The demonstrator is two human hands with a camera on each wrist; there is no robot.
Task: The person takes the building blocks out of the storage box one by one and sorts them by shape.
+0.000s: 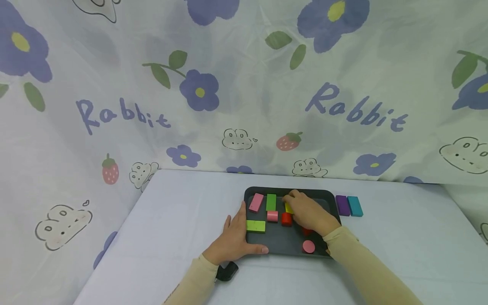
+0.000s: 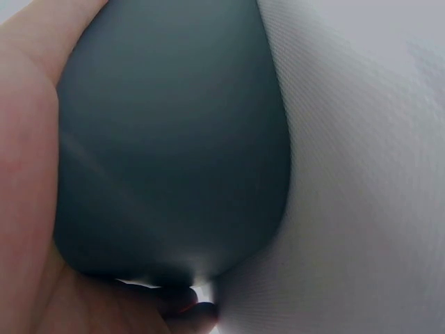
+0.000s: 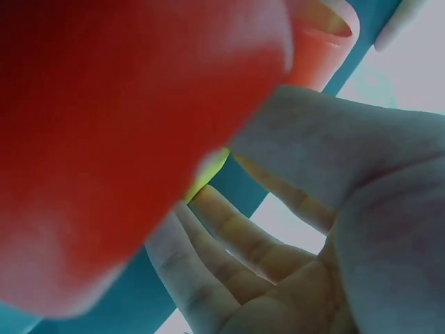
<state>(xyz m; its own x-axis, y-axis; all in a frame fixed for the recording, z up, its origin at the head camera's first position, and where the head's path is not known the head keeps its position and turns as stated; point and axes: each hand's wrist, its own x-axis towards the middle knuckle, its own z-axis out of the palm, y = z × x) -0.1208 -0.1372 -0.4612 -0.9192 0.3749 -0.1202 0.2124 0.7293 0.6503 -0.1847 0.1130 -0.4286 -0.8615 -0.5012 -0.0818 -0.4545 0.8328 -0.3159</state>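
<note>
Nearest, the left hand [image 1: 233, 240] lies with fingers straight along the left wall of the dark tray [image 1: 281, 244], thumb at the near rim, clasping nothing. Further in, the right hand [image 1: 308, 213] pinches the yellow block [image 1: 288, 208] inside the tray, just behind a red cylinder [image 1: 286, 220], fingertips and thumb narrowly apart. The block looks light, stiff, smooth and sturdy; opposite sides should suit a pinch. Right of the tray, a purple block [image 1: 342, 205] and a teal block [image 1: 355, 206] lie on the worktop [image 1: 183, 237]
</note>
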